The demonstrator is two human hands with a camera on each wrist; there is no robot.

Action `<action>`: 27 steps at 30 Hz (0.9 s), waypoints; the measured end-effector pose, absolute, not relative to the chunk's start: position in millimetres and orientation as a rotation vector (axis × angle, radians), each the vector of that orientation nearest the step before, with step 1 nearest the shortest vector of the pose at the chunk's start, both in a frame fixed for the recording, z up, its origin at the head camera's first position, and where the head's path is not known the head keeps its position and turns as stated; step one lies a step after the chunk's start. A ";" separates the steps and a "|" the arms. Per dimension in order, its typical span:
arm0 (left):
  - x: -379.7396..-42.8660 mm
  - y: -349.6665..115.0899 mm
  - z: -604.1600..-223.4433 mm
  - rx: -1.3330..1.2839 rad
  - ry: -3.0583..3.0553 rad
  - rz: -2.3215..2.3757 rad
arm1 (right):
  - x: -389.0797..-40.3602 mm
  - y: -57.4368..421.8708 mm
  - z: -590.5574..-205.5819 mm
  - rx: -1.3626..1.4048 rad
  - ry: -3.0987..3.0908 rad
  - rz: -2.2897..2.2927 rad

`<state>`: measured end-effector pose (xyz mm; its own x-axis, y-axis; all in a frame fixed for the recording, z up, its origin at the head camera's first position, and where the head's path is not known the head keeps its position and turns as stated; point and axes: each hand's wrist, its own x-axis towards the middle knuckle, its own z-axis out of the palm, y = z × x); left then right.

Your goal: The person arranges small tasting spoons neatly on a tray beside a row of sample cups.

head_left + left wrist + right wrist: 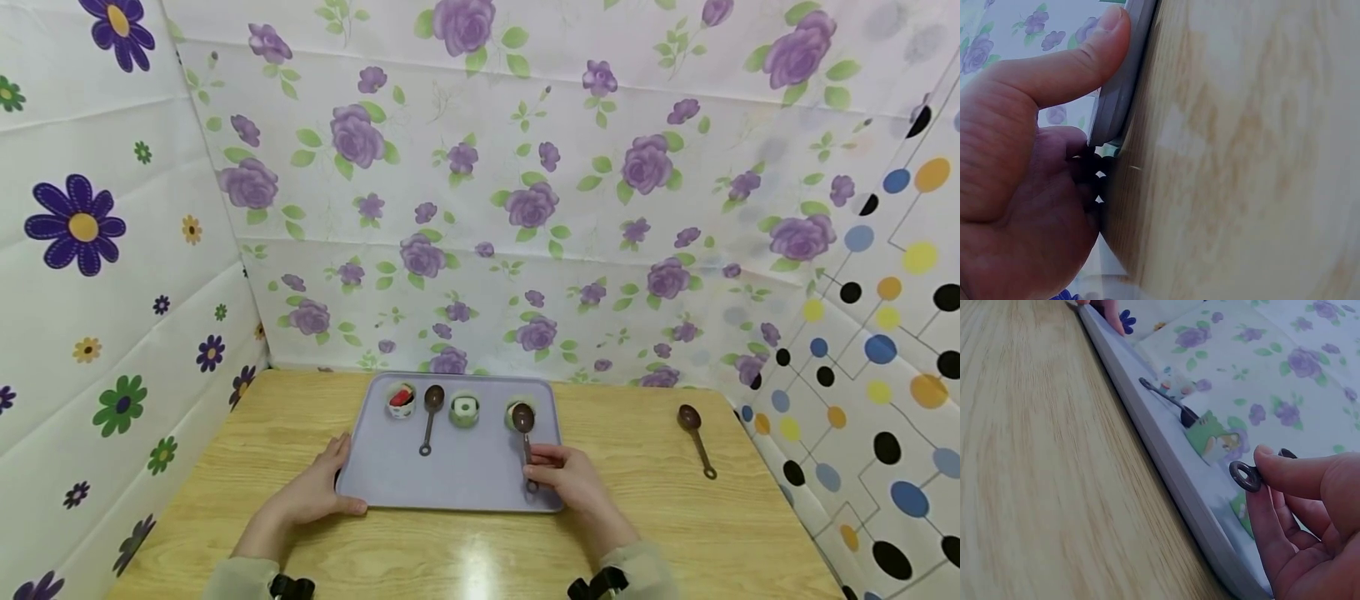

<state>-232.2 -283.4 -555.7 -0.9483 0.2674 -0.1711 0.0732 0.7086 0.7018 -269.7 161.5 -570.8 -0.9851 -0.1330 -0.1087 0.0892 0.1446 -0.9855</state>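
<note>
A brown spoon (523, 418) tilts above the right part of the lavender tray (457, 487). My right hand (566, 477) pinches its handle near the ring end (1246, 477) between thumb and fingers. Its bowl hides much of a small cupcake (510, 408). At the tray's near left corner, my left hand (313, 487) holds the edges, thumb along the front rim and fingers on the left side. A second brown spoon (428, 429) lies on the tray between a cupcake topped with red (401, 402) and a green-cased cupcake (465, 408).
A third brown spoon (697, 442) lies on the wooden table (637, 442) to the right of the tray. Behind the table hangs a flowered cloth (465, 208). Patterned cloths also line the left (150, 358) and right (892, 367) sides.
</note>
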 end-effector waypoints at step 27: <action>-232.3 -283.1 -555.6 0.271 2.660 1.072 | -299.8 81.7 -582.0 0.089 2.530 -1.922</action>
<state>-232.3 -283.1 -555.6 -0.9487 0.2668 -0.1696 0.0746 0.7101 0.7001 -299.8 81.7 -582.0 -0.9977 0.0674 -0.0043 0.0222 0.2673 -0.9634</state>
